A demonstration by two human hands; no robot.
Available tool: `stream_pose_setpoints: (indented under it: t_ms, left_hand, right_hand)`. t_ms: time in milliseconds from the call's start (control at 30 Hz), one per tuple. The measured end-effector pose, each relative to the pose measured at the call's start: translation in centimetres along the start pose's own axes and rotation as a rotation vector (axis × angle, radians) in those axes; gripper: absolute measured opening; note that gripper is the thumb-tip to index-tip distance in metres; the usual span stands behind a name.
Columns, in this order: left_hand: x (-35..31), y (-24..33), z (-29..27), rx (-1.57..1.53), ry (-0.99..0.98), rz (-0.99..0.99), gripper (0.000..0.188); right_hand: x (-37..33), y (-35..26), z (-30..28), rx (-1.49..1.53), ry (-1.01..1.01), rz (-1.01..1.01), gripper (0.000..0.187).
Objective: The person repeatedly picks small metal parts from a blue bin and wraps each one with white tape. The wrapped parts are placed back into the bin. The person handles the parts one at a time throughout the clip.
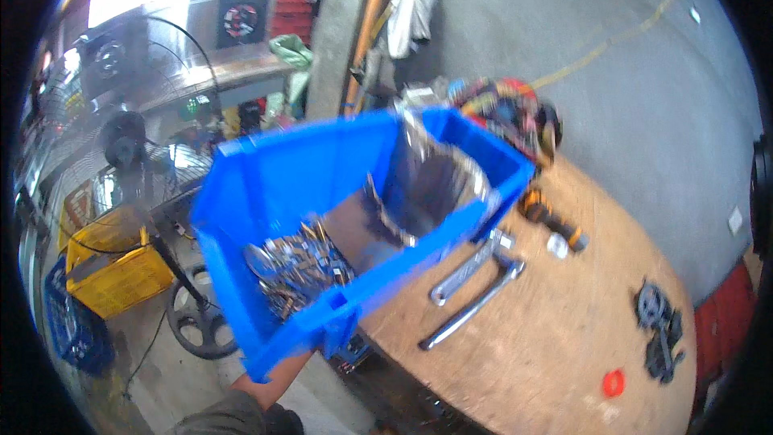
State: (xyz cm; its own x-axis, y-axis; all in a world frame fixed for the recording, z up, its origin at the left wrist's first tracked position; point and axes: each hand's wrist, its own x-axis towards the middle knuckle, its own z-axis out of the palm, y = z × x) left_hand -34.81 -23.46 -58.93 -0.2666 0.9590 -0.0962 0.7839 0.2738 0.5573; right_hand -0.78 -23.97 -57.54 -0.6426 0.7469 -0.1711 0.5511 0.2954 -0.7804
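A blue plastic bin is tilted in front of me, partly over the near left side of the wooden table. Small metal pieces, perhaps bolts or pins, lie heaped at its left end. Curved, ragged-edged sheet metal stands in its right part, beside a flat brownish plate. My left hand comes up under the bin's lower near corner and bears it; only the wrist shows, and the bin covers the fingers. My right hand is out of view.
On the wooden table lie an adjustable wrench, a ratchet handle, an orange-and-black power tool, a red ring and dark metal parts. A fan and a yellow crate stand at left.
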Motion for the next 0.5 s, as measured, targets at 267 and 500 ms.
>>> stream_pose_setpoints:
  t_ms: [267, 500]
  left_hand:
    - [-25.3, 15.6, -12.2, -0.518, -0.413, -0.486, 0.055]
    - [-29.5, 23.4, -35.6, -0.544, 0.51, -0.645, 0.029]
  right_hand:
    - [-15.2, -18.4, -18.1, -0.023, -0.416, 0.119, 0.054]
    - [-12.5, -26.1, -27.9, -0.305, -0.414, 0.138, 0.05]
